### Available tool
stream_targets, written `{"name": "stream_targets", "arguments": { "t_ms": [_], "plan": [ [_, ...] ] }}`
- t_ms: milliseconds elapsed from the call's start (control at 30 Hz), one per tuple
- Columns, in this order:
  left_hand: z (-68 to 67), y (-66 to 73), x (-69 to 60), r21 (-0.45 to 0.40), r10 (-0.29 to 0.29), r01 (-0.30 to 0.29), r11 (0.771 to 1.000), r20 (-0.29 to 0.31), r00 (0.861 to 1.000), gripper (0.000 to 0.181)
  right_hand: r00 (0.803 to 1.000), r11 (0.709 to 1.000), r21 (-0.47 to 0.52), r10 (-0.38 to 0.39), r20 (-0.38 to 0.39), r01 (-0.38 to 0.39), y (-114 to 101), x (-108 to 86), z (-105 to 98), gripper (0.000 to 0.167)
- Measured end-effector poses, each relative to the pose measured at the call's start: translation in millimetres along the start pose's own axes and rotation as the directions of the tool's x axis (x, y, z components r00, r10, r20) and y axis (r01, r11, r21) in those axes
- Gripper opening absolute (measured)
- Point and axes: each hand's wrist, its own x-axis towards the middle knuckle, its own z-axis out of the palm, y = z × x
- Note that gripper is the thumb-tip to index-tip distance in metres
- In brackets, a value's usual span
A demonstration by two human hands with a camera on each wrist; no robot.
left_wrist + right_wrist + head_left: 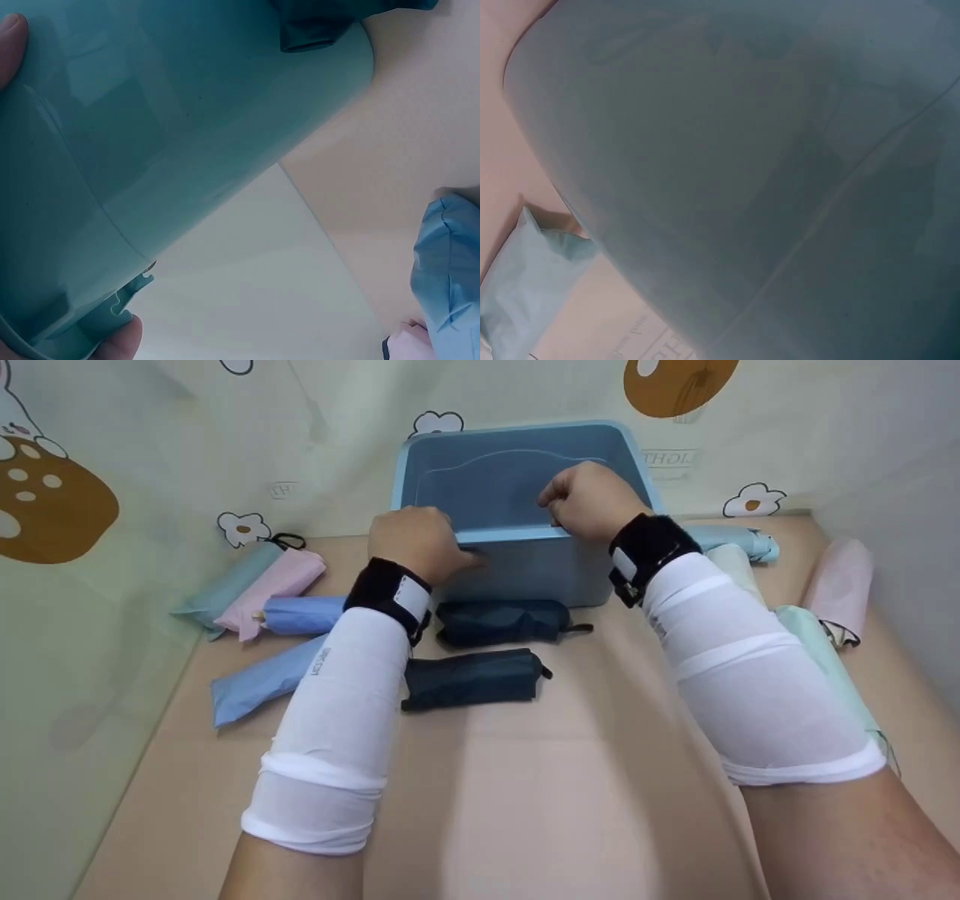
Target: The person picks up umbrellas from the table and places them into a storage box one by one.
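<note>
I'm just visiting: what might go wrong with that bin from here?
If the light-blue, open-topped plastic bin slides toward the person, it may bump the dark navy, folded fabric umbrella lying closest to its front wall.

With the person's bare left hand and bare right hand both at the front rim, pulling down there could tip the bin forward.

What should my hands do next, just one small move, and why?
I'd probably lower the right hand to the dark folded umbrella nearest the blue bin: the left hand grips the bin, which may steady it, and that umbrella lies just in front.
</note>
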Motion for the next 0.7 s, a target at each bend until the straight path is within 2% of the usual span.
{"name": "stream_targets", "arguments": {
  "t_ms": [200,333,433,567,633,700],
  "plan": [
    [-2.9,0.5,-0.2,0.001,0.002,-0.002,1.0,-0.001,1.0,0.069,0.999,1.0,-0.001,-0.009,-0.039,0.009,0.0,-1.3,-2.0,0.039],
    [-4.4,1.1,0.5,0.006,0.002,-0.002,1.0,-0.008,1.0,0.069,0.994,0.999,0.022,-0.03,-0.108,0.032,0.5,-2.4,-3.4,0.037],
    [-4.6,1.2,0.6,0.007,0.002,-0.002,1.0,-0.014,1.0,0.07,0.979,0.995,0.072,-0.049,-0.196,0.064,1.6,-4.7,-2.5,0.034],
    [-2.8,0.5,0.1,-0.008,0.002,-0.002,1.0,-0.012,1.0,0.068,0.947,0.979,0.155,-0.076,-0.313,0.13,5.4,-10.9,0.3,0.031],
    [-1.5,-0.3,-0.3,-0.014,0.0,0.0,1.0,-0.008,1.0,0.066,0.939,0.968,0.192,-0.089,-0.334,0.16,7.6,-14.6,0.6,0.029],
    [-0.3,-1.5,-0.6,-0.014,-0.001,0.001,1.0,-0.002,1.0,0.065,0.947,0.959,0.23,-0.09,-0.309,0.166,9.4,-20.4,-0.8,0.028]
  ]
}}
